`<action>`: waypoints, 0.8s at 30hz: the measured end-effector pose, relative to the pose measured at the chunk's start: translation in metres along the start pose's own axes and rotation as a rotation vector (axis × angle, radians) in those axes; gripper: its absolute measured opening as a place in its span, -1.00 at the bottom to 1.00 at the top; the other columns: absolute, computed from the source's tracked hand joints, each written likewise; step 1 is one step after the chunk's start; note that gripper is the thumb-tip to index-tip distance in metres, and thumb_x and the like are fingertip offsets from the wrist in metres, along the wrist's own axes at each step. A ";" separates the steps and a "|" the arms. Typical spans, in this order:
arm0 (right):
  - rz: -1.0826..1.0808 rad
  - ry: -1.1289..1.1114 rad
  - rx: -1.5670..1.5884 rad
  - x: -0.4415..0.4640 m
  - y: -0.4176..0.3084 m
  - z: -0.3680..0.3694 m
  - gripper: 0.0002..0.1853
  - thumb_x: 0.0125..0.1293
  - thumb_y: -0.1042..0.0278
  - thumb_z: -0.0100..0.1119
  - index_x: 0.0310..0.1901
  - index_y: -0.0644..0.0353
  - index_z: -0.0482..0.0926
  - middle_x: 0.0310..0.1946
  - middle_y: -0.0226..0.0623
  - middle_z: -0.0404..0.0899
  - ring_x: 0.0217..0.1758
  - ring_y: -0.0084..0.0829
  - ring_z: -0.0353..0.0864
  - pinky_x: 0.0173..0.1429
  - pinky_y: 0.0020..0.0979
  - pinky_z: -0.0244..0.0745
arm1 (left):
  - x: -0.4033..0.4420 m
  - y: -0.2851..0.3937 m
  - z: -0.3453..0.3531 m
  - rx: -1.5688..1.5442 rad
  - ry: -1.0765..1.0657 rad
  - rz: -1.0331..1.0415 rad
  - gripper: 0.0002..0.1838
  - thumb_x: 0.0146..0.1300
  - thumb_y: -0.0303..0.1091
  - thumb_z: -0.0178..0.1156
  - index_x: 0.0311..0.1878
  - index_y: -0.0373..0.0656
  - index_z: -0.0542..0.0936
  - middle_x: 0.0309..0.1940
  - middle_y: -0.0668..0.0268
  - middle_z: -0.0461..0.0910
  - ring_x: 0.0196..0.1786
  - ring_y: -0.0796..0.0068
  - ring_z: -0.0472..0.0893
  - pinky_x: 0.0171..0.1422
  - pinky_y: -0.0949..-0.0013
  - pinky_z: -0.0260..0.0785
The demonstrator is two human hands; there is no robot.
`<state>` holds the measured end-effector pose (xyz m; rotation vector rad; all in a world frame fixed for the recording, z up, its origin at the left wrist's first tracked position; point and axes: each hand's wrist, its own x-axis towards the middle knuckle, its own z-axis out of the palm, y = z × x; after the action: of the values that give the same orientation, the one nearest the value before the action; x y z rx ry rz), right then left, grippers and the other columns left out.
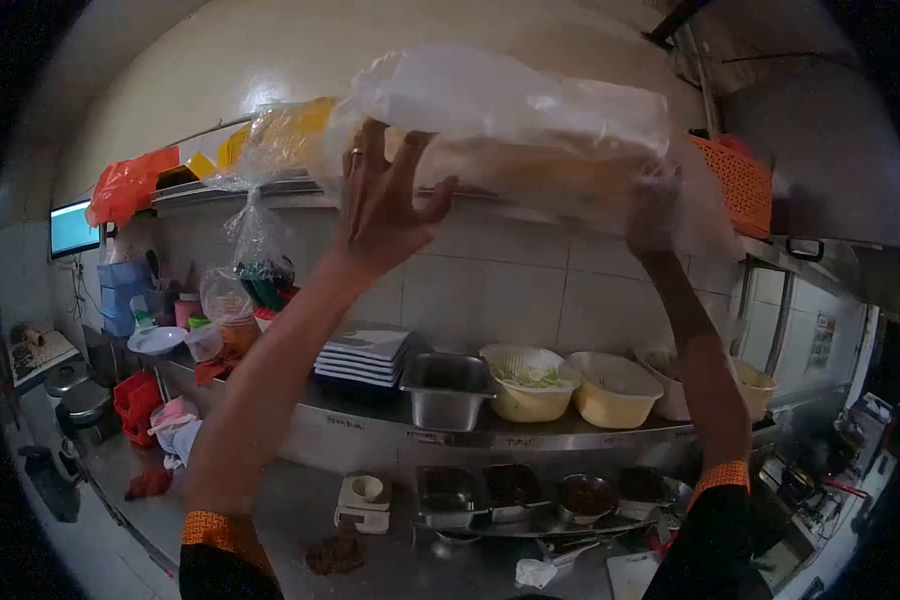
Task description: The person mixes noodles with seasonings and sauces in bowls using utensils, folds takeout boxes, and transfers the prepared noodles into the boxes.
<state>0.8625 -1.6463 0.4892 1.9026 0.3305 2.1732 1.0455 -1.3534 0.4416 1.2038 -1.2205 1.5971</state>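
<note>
A large clear plastic bag (530,105) with whitish and pale tan contents is raised at the wall shelf, smeared by motion. My left hand (385,200), with a ring on one finger, supports the bag's left end, its fingers spread against the plastic and its thumb apart. My right hand (655,205) grips the bag's right end; the plastic partly covers it and its fingers are blurred. Just right of that hand, an orange perforated basket (735,180) sits on the upper shelf (295,190).
Below are stacked white trays (365,350), a steel pan (447,390) and pale yellow tubs (530,380) on a metal shelf. Lower down stand a small scale (364,500) and several food containers (513,487). A red bag (130,185) hangs at the upper left. A stove (805,485) is at right.
</note>
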 end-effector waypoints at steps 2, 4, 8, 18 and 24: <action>-0.041 0.091 -0.370 0.013 0.013 -0.012 -0.52 0.45 0.11 -0.11 0.22 0.32 0.29 0.08 -0.09 0.38 0.13 -0.26 0.40 0.21 -0.27 0.33 | 0.002 0.008 0.006 0.137 0.184 0.293 -0.31 -0.04 -0.19 0.37 0.22 -0.03 0.38 0.22 0.00 0.20 0.27 -0.01 0.23 0.27 -0.09 0.09; 0.040 0.208 -0.232 0.041 -0.026 -0.028 -0.56 0.43 0.12 -0.04 0.12 0.34 0.42 -0.09 -0.17 0.51 -0.07 -0.38 0.51 0.03 -0.36 0.42 | 0.007 0.015 0.010 0.270 0.371 0.571 -0.34 -0.02 -0.28 0.37 0.22 0.02 0.39 0.20 0.07 0.24 0.24 0.06 0.26 0.26 -0.02 0.09; 0.191 0.100 0.225 0.072 -0.066 -0.060 -0.58 0.38 0.10 0.06 -0.01 0.37 0.52 -0.26 -0.28 0.61 -0.27 -0.52 0.56 -0.16 -0.48 0.45 | 0.034 -0.003 0.012 0.493 0.024 0.165 -0.57 0.19 -0.21 0.18 0.15 0.01 0.49 0.26 0.22 0.25 0.29 0.14 0.26 0.32 0.07 0.09; 0.343 -1.519 0.614 0.011 -0.191 0.018 -0.68 0.36 0.20 0.08 -0.07 0.30 0.59 -0.31 -0.31 0.65 -0.26 -0.56 0.57 -0.12 -0.44 0.46 | -0.089 -0.036 -0.101 -0.875 -1.208 -0.473 -0.34 0.20 -0.04 0.25 0.25 -0.23 0.34 0.09 0.16 0.52 0.01 0.30 0.59 0.15 0.24 0.42; 0.085 -1.418 0.967 0.006 -0.338 0.140 -0.67 0.36 0.15 0.07 -0.05 0.23 0.61 -0.31 -0.33 0.65 -0.27 -0.48 0.58 -0.09 -0.36 0.47 | -0.163 -0.080 -0.273 -0.813 -0.901 -1.074 -0.54 0.15 -0.31 0.28 0.09 -0.30 0.46 -0.05 0.20 0.61 -0.01 0.41 0.60 0.15 0.34 0.41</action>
<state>1.0095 -1.3226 0.4048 3.3015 1.0249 0.1218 1.1013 -1.0747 0.2781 1.5832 -1.1566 -0.2822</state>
